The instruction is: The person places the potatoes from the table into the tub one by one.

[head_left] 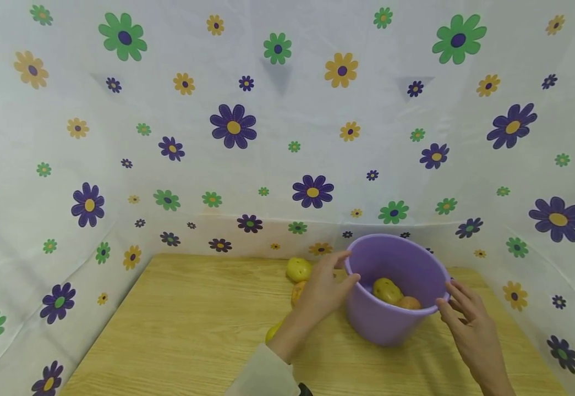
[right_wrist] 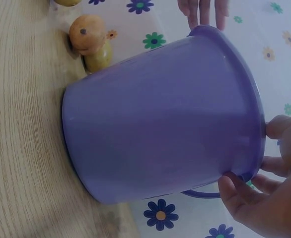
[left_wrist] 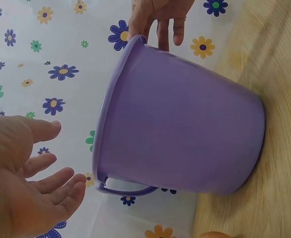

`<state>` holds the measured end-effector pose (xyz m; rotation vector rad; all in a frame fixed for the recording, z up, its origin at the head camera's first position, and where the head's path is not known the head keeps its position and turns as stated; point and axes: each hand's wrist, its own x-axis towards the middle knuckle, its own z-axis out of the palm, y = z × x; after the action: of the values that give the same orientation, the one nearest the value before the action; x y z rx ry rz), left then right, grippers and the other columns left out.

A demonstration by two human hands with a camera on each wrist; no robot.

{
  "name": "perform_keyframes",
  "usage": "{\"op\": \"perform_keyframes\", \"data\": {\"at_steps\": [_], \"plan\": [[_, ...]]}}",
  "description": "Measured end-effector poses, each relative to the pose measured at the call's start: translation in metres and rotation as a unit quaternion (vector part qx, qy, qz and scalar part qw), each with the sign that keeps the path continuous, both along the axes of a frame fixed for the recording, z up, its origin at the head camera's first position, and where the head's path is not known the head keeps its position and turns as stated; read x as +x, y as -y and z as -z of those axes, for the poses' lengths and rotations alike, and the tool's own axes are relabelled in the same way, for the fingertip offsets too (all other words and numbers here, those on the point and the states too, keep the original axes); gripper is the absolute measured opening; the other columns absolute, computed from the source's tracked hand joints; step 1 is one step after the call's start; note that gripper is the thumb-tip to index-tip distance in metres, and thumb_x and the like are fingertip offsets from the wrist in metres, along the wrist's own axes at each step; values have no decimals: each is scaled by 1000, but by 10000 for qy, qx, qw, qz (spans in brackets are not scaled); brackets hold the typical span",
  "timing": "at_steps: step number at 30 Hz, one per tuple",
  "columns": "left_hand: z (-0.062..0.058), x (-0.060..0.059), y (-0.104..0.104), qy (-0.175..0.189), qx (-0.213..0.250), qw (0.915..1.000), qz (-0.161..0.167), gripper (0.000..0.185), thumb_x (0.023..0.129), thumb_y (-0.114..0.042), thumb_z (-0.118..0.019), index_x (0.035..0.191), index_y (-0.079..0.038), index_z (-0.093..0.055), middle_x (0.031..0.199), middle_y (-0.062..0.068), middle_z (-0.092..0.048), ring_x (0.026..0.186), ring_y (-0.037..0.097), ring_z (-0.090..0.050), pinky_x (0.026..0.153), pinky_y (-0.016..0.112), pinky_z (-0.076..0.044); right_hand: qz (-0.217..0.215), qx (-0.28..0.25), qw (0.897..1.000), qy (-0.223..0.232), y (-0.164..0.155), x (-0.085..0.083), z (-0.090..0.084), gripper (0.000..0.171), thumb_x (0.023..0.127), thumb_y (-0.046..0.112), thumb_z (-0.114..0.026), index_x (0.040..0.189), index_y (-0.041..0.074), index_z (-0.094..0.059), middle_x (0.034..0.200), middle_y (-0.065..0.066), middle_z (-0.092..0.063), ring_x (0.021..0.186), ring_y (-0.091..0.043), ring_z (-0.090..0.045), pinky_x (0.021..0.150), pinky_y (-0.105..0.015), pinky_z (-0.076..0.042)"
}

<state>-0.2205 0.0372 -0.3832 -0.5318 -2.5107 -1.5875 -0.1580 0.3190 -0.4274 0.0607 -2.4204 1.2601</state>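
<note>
Purple bucket (head_left: 391,308) upright on wooden table (head_left: 193,324), right of centre, near the flowered backdrop (head_left: 233,126). Inside: a yellow-green potato (head_left: 387,290) and an orange-brown one (head_left: 409,302), touching. Left hand (head_left: 324,289) at the bucket's left rim, fingers straight and relaxed, gripping nothing; gap to the rim visible in the left wrist view. Right hand (head_left: 467,322) at the right rim, fingertips (right_wrist: 235,181) touching it, loosely bent, not clasped. Loose potatoes (head_left: 299,269) on the table behind the left hand.
</note>
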Motion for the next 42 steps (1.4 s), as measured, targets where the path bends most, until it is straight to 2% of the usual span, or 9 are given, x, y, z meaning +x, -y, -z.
{"op": "perform_keyframes", "data": {"at_steps": [5, 10, 21, 26, 36, 42], "plan": [[1, 2, 13, -48, 83, 10000, 1, 51, 97, -20, -74, 144, -9, -57, 141, 6, -60, 124, 24, -59, 103, 40, -52, -24, -16, 10000, 47, 0, 0, -1, 53, 108, 22, -58, 152, -5, -45, 157, -26, -34, 108, 19, -41, 77, -4, -46], [0, 5, 29, 77, 79, 9999, -41, 54, 98, -25, -74, 147, -12, -55, 142, 4, -59, 126, 23, -58, 103, 42, -52, -83, -63, 9999, 77, -1, 1, 1, 54, 108, 21, -58, 153, -5, -44, 158, -26, -33, 108, 18, -42, 77, -3, -45], [5, 10, 64, -3, 42, 9997, -253, 55, 99, -24, -73, 148, -10, -53, 147, 6, -57, 125, 27, -59, 104, 46, -52, -76, -4, 10000, 40, -1, 1, 0, 54, 108, 22, -58, 153, -5, -44, 157, -26, -34, 107, 19, -42, 77, -4, -46], [6, 15, 78, 81, 39, 9993, -373, 53, 99, -23, -72, 147, -10, -54, 145, 7, -58, 125, 26, -59, 104, 44, -52, -83, 11, 10000, 40, 0, 0, 1, 54, 108, 22, -57, 152, -5, -44, 157, -26, -34, 107, 20, -42, 76, -4, -46], [19, 16, 105, -208, -161, 9980, -566, 50, 99, -22, -72, 144, -8, -56, 141, 11, -60, 121, 30, -61, 100, 47, -54, -79, -1, 9999, 131, -2, 1, 1, 54, 108, 21, -57, 153, -6, -43, 157, -27, -33, 107, 20, -41, 76, -3, -45], [25, 20, 119, -169, -136, 9972, -710, 49, 99, -19, -72, 144, -7, -56, 139, 12, -61, 120, 33, -61, 100, 51, -53, -75, -1, 10000, 55, -2, 1, 1, 55, 108, 23, -57, 153, -5, -43, 157, -27, -33, 108, 19, -41, 77, -4, -45]]}}
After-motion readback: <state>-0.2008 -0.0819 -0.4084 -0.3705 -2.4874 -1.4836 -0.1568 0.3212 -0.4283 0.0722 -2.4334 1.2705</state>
